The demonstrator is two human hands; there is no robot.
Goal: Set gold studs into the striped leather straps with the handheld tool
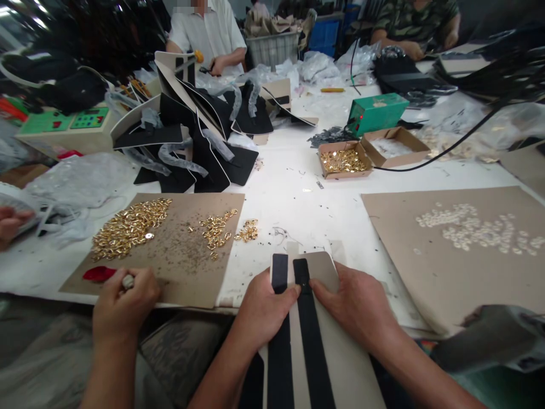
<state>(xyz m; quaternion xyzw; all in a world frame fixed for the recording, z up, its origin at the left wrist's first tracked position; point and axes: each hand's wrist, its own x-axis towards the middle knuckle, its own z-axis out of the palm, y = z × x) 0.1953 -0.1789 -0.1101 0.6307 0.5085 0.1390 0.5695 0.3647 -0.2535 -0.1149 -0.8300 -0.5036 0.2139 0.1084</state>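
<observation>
Before me is a flat beige panel (349, 352) with two black straps running along its length. My left hand (266, 307) grips its left edge, the thumb lying across near the left strap. On the other side my right hand (357, 298) holds the panel, its thumb tip beside the right black strap (313, 346). Between the two thumbs a small fitting (304, 285) shows on that strap, too small to make out. The panel's far end points at the white table (293, 210), and its near end runs out of view at the bottom.
At left, a co-worker's hand (128, 301) holds a red-ended tool (99, 274) by brown board with gold metal pieces (131, 227). Black panels (204, 136) pile behind. A small box of gold pieces (344, 161) and a green device (377, 113) stand beyond; white rings (481, 227) lie right.
</observation>
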